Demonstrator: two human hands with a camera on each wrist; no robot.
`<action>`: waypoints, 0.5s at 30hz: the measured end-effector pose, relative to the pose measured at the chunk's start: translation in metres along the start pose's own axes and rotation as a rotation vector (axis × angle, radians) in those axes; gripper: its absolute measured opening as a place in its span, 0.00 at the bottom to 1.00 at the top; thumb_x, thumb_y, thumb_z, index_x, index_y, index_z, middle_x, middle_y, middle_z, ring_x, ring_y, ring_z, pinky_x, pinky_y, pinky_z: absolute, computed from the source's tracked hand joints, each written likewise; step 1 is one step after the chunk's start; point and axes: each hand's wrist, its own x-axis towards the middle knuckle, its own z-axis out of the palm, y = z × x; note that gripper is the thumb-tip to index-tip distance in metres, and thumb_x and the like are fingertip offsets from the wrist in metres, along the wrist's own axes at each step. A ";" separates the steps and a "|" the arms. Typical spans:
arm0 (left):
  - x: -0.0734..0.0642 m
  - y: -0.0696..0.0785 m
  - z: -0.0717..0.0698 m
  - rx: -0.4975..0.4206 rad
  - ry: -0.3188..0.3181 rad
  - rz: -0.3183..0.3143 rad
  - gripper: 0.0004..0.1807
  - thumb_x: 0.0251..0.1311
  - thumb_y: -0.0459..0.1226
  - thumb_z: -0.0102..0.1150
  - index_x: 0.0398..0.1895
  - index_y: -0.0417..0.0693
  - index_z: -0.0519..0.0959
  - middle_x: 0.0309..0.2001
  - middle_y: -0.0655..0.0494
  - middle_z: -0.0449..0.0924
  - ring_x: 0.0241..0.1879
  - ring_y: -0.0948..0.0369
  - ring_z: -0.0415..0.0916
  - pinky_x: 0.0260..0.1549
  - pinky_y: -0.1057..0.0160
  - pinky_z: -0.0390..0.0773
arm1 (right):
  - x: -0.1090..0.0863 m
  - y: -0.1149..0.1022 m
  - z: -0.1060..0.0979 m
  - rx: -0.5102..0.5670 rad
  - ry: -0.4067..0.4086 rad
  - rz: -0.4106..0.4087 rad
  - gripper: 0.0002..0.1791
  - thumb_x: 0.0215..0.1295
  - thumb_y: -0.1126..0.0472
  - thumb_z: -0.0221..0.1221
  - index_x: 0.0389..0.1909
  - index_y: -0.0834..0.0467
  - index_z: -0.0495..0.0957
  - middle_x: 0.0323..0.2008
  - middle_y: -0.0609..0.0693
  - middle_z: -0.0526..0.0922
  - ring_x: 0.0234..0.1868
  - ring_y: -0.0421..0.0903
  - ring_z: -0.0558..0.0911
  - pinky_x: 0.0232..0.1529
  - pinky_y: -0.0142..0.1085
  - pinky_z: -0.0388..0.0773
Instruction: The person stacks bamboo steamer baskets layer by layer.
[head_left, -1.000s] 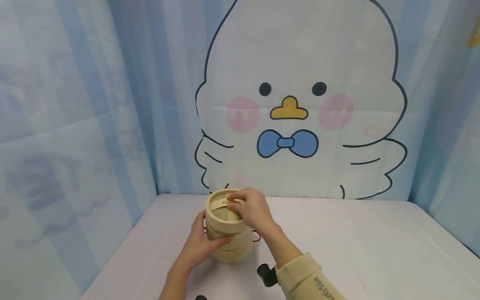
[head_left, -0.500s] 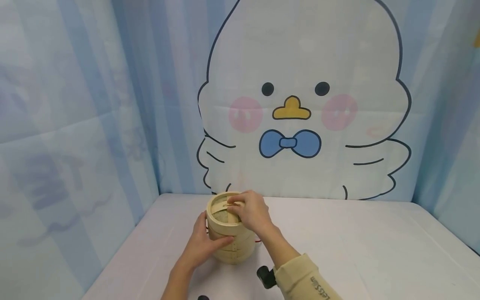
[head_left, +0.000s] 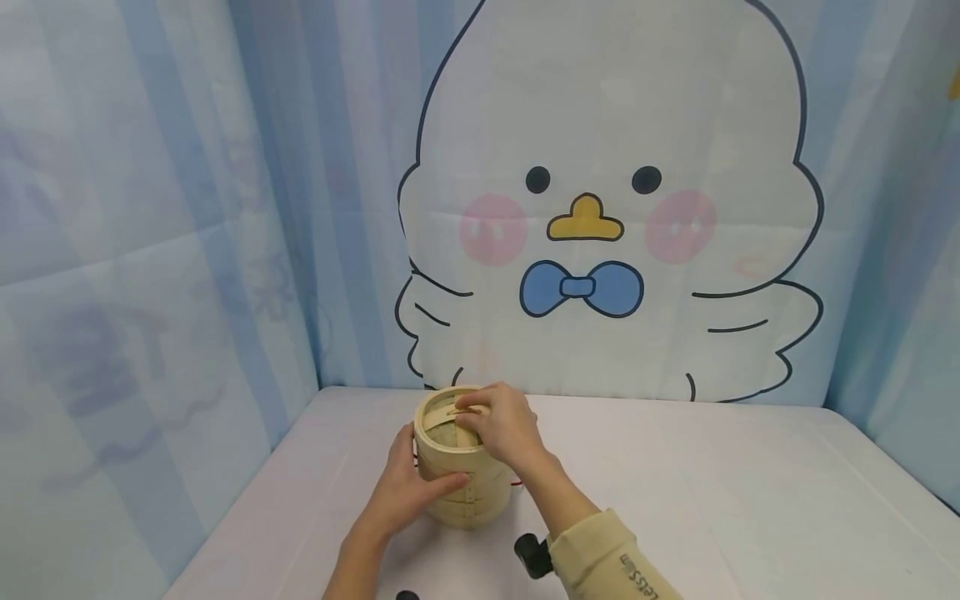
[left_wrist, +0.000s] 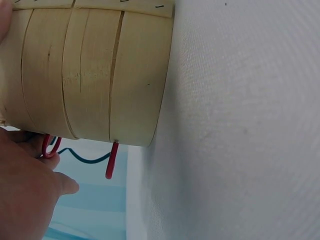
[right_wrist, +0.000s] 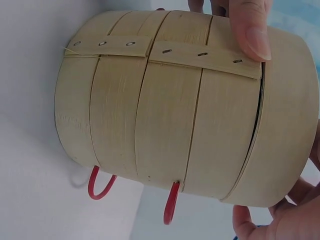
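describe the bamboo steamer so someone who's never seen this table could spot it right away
Below the big cartoon chick backdrop, at the white table's back-left, stands the bamboo steamer. It is a stacked pale bamboo cylinder with red wire handles, held by the left hand at its side and the right hand on its lid.

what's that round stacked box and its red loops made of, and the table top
The steamer basket looks like bamboo or thin bent wood, pale and unvarnished: overlapping strips with fine grain, joined by small staples. Its lid, gripped by the right hand, looks like woven strips. The red loops seem coated wire or plastic; which one is unclear. The table looks covered in white cloth with a fine weave.
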 end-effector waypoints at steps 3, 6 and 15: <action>0.000 0.001 0.000 0.004 -0.001 -0.005 0.59 0.45 0.52 0.81 0.75 0.42 0.55 0.69 0.41 0.61 0.64 0.45 0.65 0.62 0.38 0.67 | 0.000 0.000 0.000 0.000 0.001 0.000 0.08 0.63 0.59 0.70 0.42 0.53 0.89 0.50 0.52 0.83 0.57 0.57 0.78 0.59 0.66 0.67; -0.001 0.002 -0.001 0.007 -0.003 -0.005 0.60 0.45 0.52 0.81 0.75 0.42 0.54 0.70 0.40 0.60 0.64 0.44 0.65 0.61 0.37 0.68 | 0.000 0.001 0.000 -0.001 0.002 -0.004 0.08 0.63 0.59 0.70 0.42 0.53 0.89 0.50 0.53 0.83 0.57 0.57 0.78 0.58 0.65 0.69; -0.001 0.001 -0.001 -0.005 -0.009 0.003 0.59 0.46 0.52 0.81 0.75 0.41 0.54 0.69 0.40 0.60 0.64 0.45 0.65 0.61 0.38 0.68 | -0.001 0.003 0.000 -0.001 -0.007 -0.004 0.09 0.64 0.59 0.69 0.44 0.52 0.89 0.52 0.53 0.82 0.58 0.57 0.77 0.57 0.61 0.72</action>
